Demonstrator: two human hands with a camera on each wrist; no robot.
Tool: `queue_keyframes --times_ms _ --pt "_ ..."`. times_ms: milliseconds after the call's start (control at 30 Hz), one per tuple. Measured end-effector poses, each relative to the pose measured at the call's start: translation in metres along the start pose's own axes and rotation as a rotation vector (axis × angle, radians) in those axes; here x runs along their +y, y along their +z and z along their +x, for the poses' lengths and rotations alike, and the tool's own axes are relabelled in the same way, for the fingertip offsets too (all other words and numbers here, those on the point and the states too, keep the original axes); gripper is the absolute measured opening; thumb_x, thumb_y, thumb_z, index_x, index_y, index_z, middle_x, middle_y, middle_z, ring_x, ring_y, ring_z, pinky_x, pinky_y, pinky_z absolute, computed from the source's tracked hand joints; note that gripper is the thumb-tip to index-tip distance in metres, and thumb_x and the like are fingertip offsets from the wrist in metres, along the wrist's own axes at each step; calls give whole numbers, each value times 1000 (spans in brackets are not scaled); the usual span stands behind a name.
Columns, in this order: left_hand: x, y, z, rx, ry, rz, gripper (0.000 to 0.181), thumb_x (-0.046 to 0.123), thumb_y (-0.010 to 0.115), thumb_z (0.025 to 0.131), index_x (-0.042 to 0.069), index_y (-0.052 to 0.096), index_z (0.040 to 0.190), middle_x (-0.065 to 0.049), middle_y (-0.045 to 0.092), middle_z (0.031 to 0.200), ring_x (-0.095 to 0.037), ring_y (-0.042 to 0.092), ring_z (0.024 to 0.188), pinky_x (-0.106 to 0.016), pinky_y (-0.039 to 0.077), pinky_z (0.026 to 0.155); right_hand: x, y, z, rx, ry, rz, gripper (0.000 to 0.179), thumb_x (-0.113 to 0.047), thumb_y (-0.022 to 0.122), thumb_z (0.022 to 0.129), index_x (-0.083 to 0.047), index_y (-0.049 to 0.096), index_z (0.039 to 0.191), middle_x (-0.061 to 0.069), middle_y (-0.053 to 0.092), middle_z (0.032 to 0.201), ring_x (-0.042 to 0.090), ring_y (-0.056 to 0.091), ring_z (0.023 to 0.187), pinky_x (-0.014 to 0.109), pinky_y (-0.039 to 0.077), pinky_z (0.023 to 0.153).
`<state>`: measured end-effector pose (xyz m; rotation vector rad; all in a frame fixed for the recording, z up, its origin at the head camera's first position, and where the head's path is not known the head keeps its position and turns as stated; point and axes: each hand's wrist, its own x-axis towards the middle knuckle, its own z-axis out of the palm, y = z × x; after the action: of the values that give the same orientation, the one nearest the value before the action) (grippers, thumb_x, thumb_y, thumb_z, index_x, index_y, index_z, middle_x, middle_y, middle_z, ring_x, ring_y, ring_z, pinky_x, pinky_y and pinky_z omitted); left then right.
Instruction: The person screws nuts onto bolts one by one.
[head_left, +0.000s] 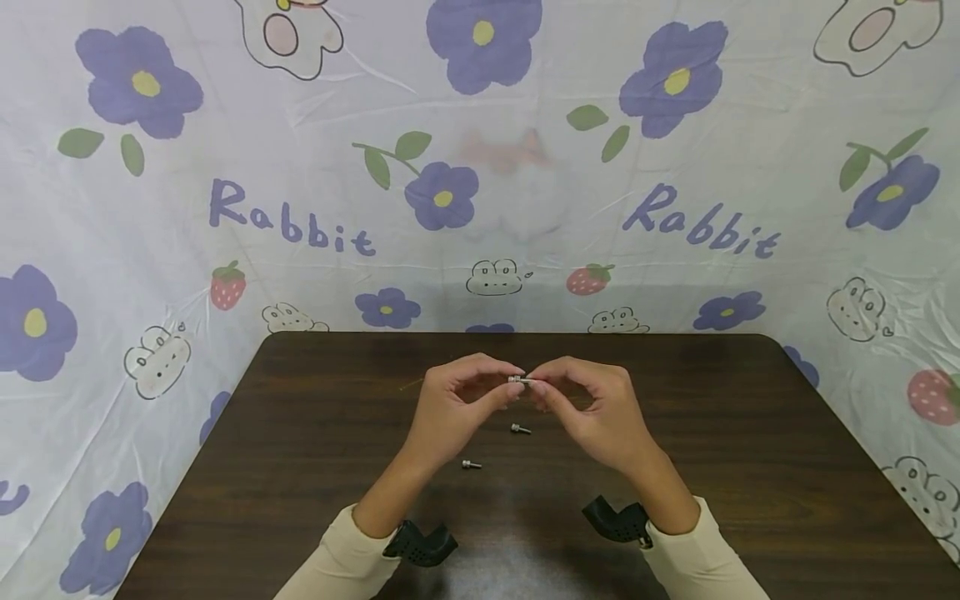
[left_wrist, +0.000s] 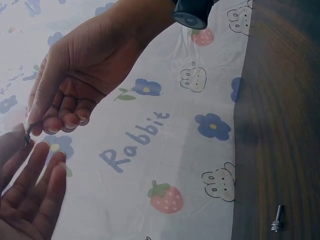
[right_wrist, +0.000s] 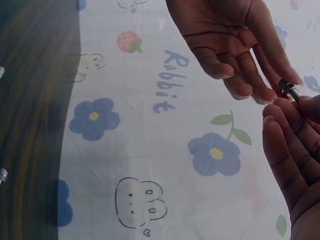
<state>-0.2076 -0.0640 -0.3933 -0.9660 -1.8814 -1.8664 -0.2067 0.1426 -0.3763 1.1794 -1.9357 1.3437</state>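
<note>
A small silver screw (head_left: 521, 380) is held level above the table, its head end to the left and its shank to the right. My left hand (head_left: 453, 408) pinches the head end between thumb and fingertips. From the other side, my right hand (head_left: 600, 408) pinches the shank end. Fingertips hide part of this screw (right_wrist: 289, 90); ring-like pieces show by its head in the right wrist view. Below the hands, a second screw (head_left: 521, 429) lies on the tabletop. Closer to me and further left lies a third screw (head_left: 472, 464), also with ring-like pieces by its head.
The dark wood-grain table (head_left: 300, 467) has rounded far corners. A white cloth (head_left: 525, 225) printed with flowers, rabbits and strawberries hangs behind it and along both sides. Black wrist cameras (head_left: 423, 543) sit at both cuffs, low over the table.
</note>
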Motion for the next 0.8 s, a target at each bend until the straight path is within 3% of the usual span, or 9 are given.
queue_keyframes --times_ms 67,233,300,400,533,667,800 --pt "-1 0 0 15 -36 18 7 6 71 95 2 77 96 -7 74 87 -28 71 72 -38 63 66 0 0 0 -2 5 -3 23 15 73 85 -4 73 97 7 73 83 14 70 67 23 59 62" --pt "-2 0 0 52 -155 50 34 20 57 106 3 77 85 -7 75 79 -22 74 72 -36 63 72 -2 1 0 0 24 -9 25 18 72 84 -3 72 97 4 72 81 14 70 66 22 59 62" --pt "-2 -1 0 52 -170 42 36 21 54 108 3 77 86 -9 75 79 -22 74 70 -37 63 72 -2 1 0 0 30 -9 26 18 71 83 -3 72 97 4 72 81 14 70 67 22 59 63" --pt "-3 -2 0 40 -144 21 30 20 53 108 4 76 96 -11 74 81 -25 72 68 -38 63 69 -3 1 0 -1 32 -7 27 19 71 84 -4 72 97 4 72 81 15 70 67 22 60 63" --pt "-1 -2 0 17 -82 -6 15 11 63 102 6 73 111 -11 72 88 -28 72 69 -40 62 64 -4 1 0 1 32 -7 26 19 71 84 -3 72 97 4 71 80 15 69 67 22 60 64" --pt "0 -1 0 2 -41 3 27 1 75 91 7 72 118 -10 73 97 -25 72 70 -37 61 61 -4 0 0 3 37 -10 26 18 71 84 -3 72 98 5 72 81 16 70 67 22 60 64" --pt "0 0 0 15 -21 28 36 -5 79 84 5 71 118 -11 74 102 -22 73 72 -33 61 60 -3 0 1 3 40 -12 25 18 71 84 -3 72 98 5 72 82 15 70 68 23 60 64"
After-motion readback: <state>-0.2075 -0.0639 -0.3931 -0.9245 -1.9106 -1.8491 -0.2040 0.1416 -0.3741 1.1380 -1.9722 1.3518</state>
